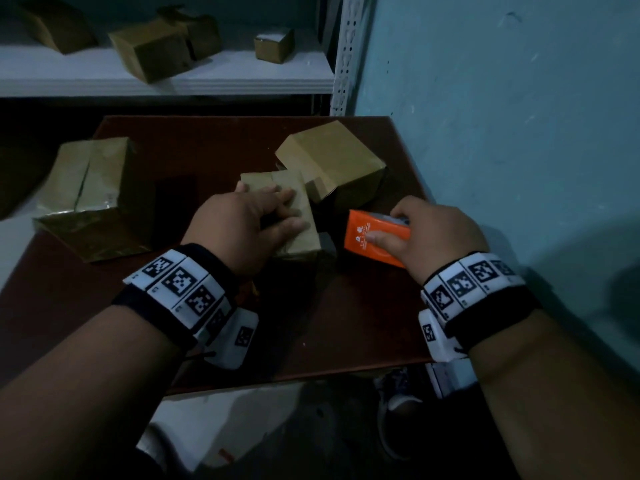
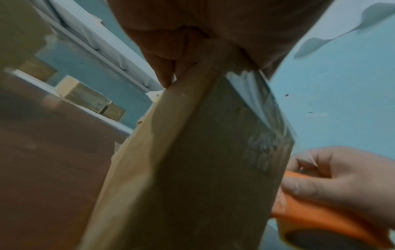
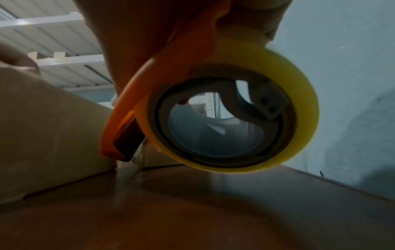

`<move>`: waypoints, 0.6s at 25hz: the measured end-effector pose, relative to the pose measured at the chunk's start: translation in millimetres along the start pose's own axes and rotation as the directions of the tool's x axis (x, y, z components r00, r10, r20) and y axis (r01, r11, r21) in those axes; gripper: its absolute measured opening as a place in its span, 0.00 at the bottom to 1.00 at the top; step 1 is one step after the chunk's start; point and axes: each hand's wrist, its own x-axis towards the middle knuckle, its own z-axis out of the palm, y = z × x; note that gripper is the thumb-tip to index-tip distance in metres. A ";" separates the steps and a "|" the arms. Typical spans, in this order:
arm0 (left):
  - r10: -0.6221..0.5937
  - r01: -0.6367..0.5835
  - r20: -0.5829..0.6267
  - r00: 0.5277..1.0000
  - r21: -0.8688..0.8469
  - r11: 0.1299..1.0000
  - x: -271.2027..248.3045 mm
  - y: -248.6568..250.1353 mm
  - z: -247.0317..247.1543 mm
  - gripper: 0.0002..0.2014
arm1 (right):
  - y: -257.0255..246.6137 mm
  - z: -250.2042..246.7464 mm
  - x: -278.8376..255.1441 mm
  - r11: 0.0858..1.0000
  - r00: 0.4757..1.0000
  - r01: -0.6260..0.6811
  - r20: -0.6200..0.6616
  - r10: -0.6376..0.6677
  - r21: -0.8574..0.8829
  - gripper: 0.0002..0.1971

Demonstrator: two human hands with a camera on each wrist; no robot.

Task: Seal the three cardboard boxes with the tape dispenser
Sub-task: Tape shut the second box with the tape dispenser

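A small cardboard box stands mid-table, and my left hand grips it from above, fingers over its top and thumb on its right side. The left wrist view shows the same box with a strip of clear tape down one corner. My right hand holds the orange tape dispenser just right of that box, low over the table. In the right wrist view the dispenser carries a yellowish tape roll, its front edge close to the box. A second box sits behind, and a third, glossy box lies at the left.
The dark brown table stands against a teal wall on the right. Behind it, a white shelf holds several more cardboard boxes. The near half of the table lies under my forearms.
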 end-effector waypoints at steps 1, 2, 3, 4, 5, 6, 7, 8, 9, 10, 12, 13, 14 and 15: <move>0.000 0.000 -0.002 1.000 -0.001 1.000 -0.3 2.8 -0.9 0.19 | -2.2 2.6 -0.6 1.000 1.000 0.009 0.013 -0.009 -0.017 0.26; 0.011 -0.011 -0.001 1.000 -0.008 1.000 -1.2 5.3 -2.3 0.16 | -4.2 5.3 -1.0 0.999 1.000 0.020 0.023 -0.019 -0.037 0.26; 0.034 -0.034 -0.001 0.999 -0.028 0.999 -2.4 6.1 -3.6 0.15 | -5.5 7.3 -1.1 0.998 0.999 0.029 0.033 -0.027 -0.054 0.27; 0.068 -0.068 0.000 0.998 -0.049 0.997 -4.1 4.7 -5.6 0.17 | -6.9 9.0 -1.4 0.997 0.999 0.039 0.039 -0.036 -0.071 0.27; 0.105 -0.104 0.012 0.994 -0.063 0.993 -6.1 2.2 -7.7 0.22 | -8.8 9.3 -2.1 0.995 0.998 0.046 0.043 -0.043 -0.085 0.27; 0.135 -0.132 0.043 0.990 -0.057 0.990 -7.8 -0.8 -9.3 0.30 | -9.8 10.0 -2.6 0.994 0.998 0.051 0.051 -0.046 -0.100 0.27; 0.148 -0.146 0.081 0.986 -0.025 0.989 -9.6 -3.9 -9.8 0.40 | -11.1 10.2 -3.6 0.993 0.997 0.052 0.063 -0.045 -0.109 0.27; 0.143 -0.146 0.106 0.984 0.026 0.989 -10.7 -6.2 -9.3 0.48 | -11.6 11.2 -3.9 0.992 0.996 0.048 0.079 -0.039 -0.115 0.27; 0.135 -0.144 0.113 0.984 0.079 0.986 -10.8 -8.3 -7.4 0.52 | -12.4 11.9 -4.1 0.993 0.995 0.042 0.093 -0.031 -0.113 0.27; 0.128 -0.141 0.113 0.985 0.119 0.983 -10.1 -8.7 -5.0 0.55 | -12.6 13.1 -3.9 0.993 0.994 0.037 0.102 -0.025 -0.117 0.27; 0.114 -0.130 0.107 0.988 0.154 0.979 -8.2 -6.6 -1.0 0.56 | -13.3 14.7 -3.0 0.984 0.995 0.045 0.097 -0.029 -0.172 0.28; 0.112 -0.127 0.104 0.988 0.155 0.980 -8.0 -5.5 0.2 0.57 | -13.6 14.4 -2.5 0.974 0.996 0.052 0.083 -0.034 -0.219 0.29; 0.113 -0.126 0.097 0.989 0.143 0.982 -8.0 -5.4 1.0 0.56 | -13.3 14.0 -2.5 0.967 0.997 0.057 0.060 -0.044 -0.247 0.29; 0.115 -0.126 0.086 0.990 0.128 0.984 -8.6 -5.4 1.6 0.55 | -14.3 11.2 -4.3 0.974 0.998 0.063 0.020 -0.060 -0.218 0.28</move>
